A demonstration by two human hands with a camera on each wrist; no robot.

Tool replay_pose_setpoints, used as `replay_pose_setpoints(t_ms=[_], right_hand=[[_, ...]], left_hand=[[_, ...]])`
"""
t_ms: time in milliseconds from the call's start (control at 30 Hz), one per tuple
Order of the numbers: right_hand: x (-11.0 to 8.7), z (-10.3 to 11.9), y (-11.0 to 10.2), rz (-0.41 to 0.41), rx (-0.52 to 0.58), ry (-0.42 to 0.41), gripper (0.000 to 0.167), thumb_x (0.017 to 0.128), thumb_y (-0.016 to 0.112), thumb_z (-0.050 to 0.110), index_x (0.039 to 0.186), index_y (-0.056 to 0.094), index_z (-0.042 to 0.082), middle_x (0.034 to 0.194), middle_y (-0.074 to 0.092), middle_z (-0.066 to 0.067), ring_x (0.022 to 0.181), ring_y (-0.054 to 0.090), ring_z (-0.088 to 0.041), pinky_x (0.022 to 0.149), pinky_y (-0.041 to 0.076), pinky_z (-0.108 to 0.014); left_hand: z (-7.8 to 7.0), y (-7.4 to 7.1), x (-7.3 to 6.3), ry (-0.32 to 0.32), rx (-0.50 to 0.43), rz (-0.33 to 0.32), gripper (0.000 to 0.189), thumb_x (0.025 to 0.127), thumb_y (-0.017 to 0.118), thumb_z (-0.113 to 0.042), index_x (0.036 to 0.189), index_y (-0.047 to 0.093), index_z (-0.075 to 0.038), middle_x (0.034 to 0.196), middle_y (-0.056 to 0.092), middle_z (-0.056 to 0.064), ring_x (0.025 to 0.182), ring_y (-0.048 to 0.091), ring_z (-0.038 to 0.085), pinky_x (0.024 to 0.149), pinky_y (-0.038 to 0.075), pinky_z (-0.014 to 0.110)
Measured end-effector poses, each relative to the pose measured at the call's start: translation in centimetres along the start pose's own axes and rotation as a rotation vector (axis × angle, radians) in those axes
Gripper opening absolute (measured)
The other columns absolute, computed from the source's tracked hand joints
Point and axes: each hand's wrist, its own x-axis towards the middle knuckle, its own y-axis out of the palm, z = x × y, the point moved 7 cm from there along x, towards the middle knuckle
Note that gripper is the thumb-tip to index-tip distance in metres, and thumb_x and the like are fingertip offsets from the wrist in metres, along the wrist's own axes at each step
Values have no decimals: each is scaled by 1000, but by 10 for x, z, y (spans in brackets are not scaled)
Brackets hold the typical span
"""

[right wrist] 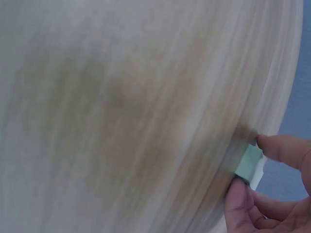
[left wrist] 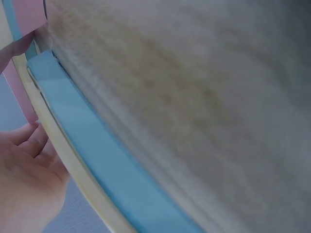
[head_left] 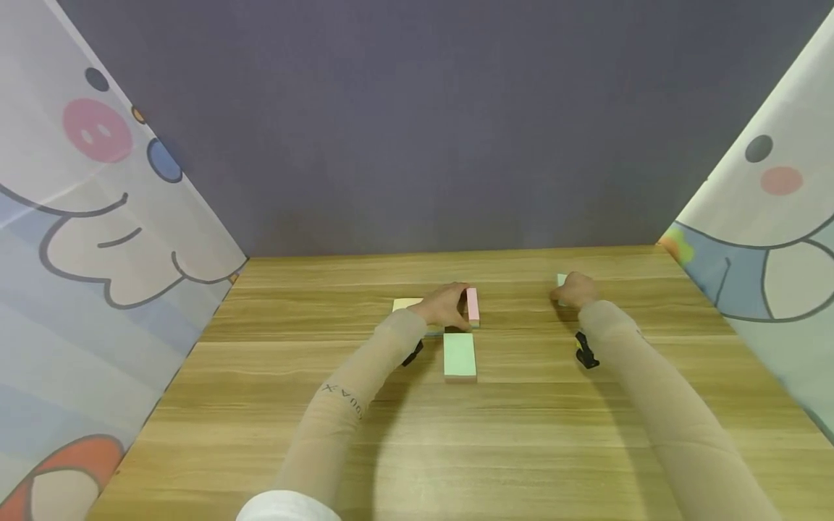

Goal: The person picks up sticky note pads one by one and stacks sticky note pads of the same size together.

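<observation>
My left hand reaches over a yellow-topped block and pinches a narrow pink block by its two ends, thumb nearer me. In the left wrist view, fingertips touch a pink face, while a blue side under a cream layer runs along the table. Just in front of that hand lies a pale green block with a pinkish front edge. Farther right, my right hand pinches a small pale green block between thumb and fingers at the table surface, partly covering it.
The wood-grain table ends at a dark grey panel at the back. Cartoon-printed sheets stand on the left and right. A black strap piece hangs under the right wrist.
</observation>
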Motion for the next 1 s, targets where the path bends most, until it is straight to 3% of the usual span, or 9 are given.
replay_pose_setpoints(t_ms=[300, 700, 1000], right_hand=[[0, -4, -3, -31, -2, 36, 23, 78, 57, 19, 61, 46, 8, 57, 45, -1, 53, 41, -15, 45, 37, -23], [3, -7, -2, -42, -10, 24, 22, 76, 61, 21, 66, 55, 3, 58, 53, -5, 52, 48, -16, 45, 40, -24], [-1, -7, -4, -55, 10, 37, 22, 75, 61, 20, 74, 56, -2, 62, 49, -5, 54, 42, -16, 44, 36, -22]], left_hand=[[-2, -3, 0, -13, 14, 7, 96, 71, 76, -37, 146, 22, -12, 148, 30, 6, 135, 31, 23, 108, 32, 41], [-2, -2, -2, -6, 6, 3, 94, 72, 76, -35, 146, 23, -11, 147, 32, 6, 133, 32, 22, 107, 33, 38], [-2, -1, -2, -3, 2, 1, 95, 71, 77, -35, 145, 23, -10, 146, 33, 6, 133, 32, 21, 108, 32, 36]])
